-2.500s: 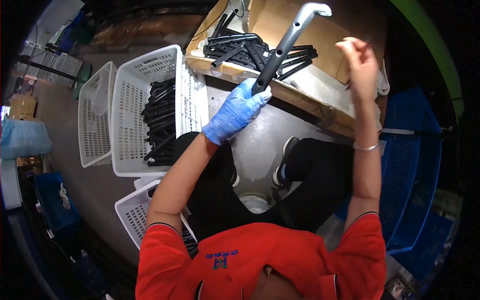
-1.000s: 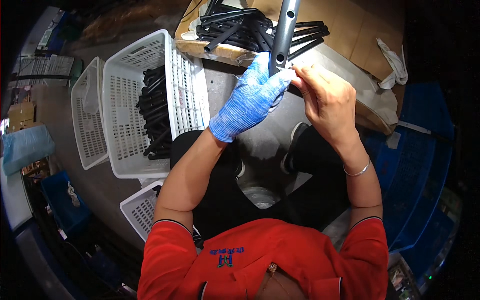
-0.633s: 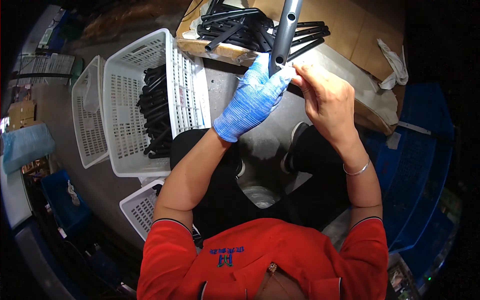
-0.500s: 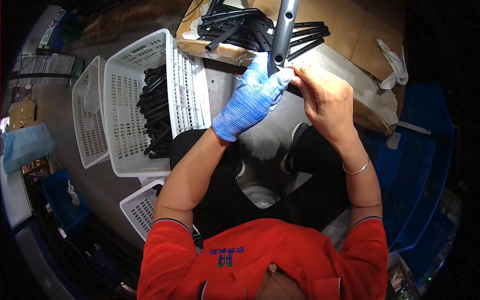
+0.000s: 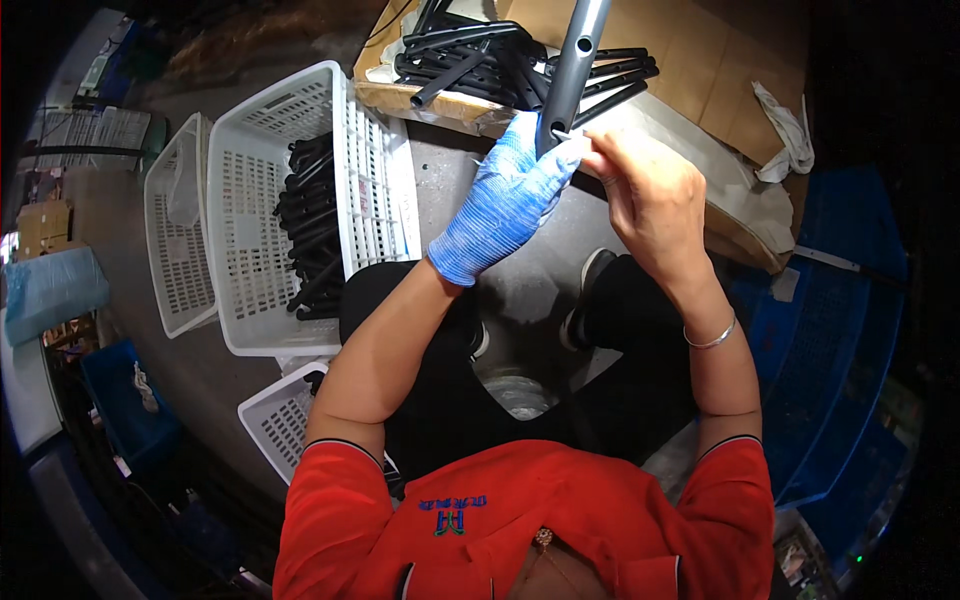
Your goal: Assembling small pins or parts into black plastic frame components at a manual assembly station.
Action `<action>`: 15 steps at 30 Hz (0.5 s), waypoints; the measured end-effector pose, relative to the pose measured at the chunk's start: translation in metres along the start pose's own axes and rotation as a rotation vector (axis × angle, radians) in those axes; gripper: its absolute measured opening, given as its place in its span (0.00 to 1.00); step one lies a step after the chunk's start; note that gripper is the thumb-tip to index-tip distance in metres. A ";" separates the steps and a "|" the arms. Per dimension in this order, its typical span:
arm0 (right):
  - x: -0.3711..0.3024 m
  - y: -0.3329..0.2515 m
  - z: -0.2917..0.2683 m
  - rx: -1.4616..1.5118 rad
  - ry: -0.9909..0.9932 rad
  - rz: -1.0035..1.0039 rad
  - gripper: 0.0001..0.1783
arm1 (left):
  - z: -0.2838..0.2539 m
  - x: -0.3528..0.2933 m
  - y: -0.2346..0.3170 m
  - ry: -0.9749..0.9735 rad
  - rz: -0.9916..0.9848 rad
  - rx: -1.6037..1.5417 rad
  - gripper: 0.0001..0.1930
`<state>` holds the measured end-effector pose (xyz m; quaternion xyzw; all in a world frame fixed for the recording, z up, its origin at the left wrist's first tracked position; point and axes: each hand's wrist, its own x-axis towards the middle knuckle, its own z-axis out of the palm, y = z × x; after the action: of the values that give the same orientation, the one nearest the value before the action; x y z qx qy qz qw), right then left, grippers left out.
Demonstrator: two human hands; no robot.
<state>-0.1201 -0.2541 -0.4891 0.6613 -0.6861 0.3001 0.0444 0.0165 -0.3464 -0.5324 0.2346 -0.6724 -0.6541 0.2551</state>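
A dark grey tube [image 5: 573,80] with round holes in its side rises between my hands, tilted a little to the right. My left hand [image 5: 507,197], in a blue knitted glove, is closed around its lower end. Bare and closed in a pinch, my right hand [image 5: 650,185] holds a small, thin, light-coloured piece against the tube by its lower hole. The fingertips cover most of that piece, so its kind does not show. Beyond the tube, several similar black tubes [image 5: 465,60] lie heaped on a cardboard box.
To the left stands a white perforated plastic basket [image 5: 245,200] with many black tubes inside. A smaller white basket [image 5: 277,420] sits nearer my left arm. The cardboard [image 5: 690,60] spreads at the far right, with crumpled white paper [image 5: 787,135] on it. Blue panels [image 5: 820,330] stand at right.
The tube leans slightly more to the right at its upper end. The light-coloured piece by the lower hole shows a little more. Both hands keep nearly the same place.
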 end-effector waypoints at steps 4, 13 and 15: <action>0.001 0.009 0.010 0.654 0.079 0.332 0.12 | 0.015 0.000 0.001 0.078 -0.060 -0.035 0.16; 0.011 0.018 0.008 1.213 -0.058 0.509 0.21 | 0.013 -0.003 0.012 -0.224 -0.172 -0.515 0.15; 0.008 0.026 0.013 1.292 -0.059 0.505 0.22 | 0.007 -0.002 0.023 -0.271 -0.197 -0.444 0.16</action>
<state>-0.1410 -0.2685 -0.5055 0.3832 -0.5036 0.6315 -0.4481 0.0140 -0.3385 -0.5097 0.1475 -0.5145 -0.8325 0.1433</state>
